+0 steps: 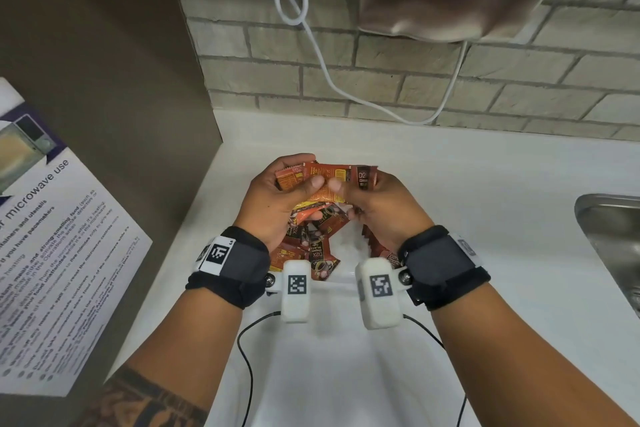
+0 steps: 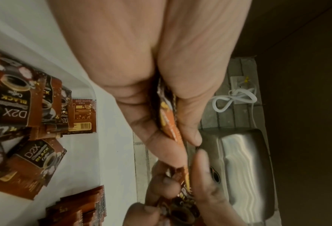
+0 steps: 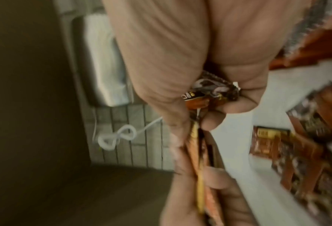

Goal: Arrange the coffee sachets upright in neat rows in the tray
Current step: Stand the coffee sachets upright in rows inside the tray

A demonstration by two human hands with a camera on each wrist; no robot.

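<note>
head view: on the white table [image 1: 450, 184], at frame centre, the white tray [image 1: 346, 243] holds loose coffee sachets [image 1: 318, 253], and above it the left hand [image 1: 273, 198] and right hand [image 1: 384, 204] each clench one end of a held bunch [image 1: 329, 180]. to do this well, i'd square the bunch's edges before standing it against a tray wall. the packs read "d2x black coffee"; the poster [image 1: 52, 236] at left reads "microwave use".

Both forearms are extended forward side by side, each wrist wrapped in a black strap carrying a white camera block. The left hand [image 1: 277, 194] and the right hand [image 1: 377, 204] are brought together, thumbs nearly touching, and a fanned bunch of orange-brown foil coffee sachets [image 1: 329, 180] is pinched between curled fingers and thumbs.
</note>
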